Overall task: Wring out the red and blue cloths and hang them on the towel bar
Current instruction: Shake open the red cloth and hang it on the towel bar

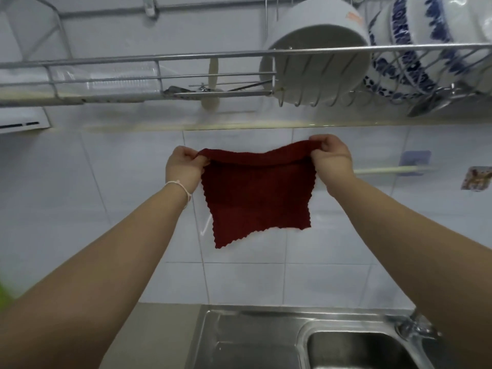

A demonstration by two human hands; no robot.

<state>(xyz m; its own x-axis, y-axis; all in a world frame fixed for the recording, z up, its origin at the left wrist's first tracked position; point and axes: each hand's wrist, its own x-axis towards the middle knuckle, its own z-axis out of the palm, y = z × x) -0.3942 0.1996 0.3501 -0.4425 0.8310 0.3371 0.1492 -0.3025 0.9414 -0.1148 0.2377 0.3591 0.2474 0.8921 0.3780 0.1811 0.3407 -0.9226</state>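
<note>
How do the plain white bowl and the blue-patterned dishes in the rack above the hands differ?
The white bowl is plain, with only a small orange mark near its base; the blue-patterned dishes carry dark blue floral bands. The white bowl is a single deep vessel tipped on its side, while the blue-patterned dishes are several pieces stacked close together, to the right of the bowl. Both rest in the wire dish rack.
</note>
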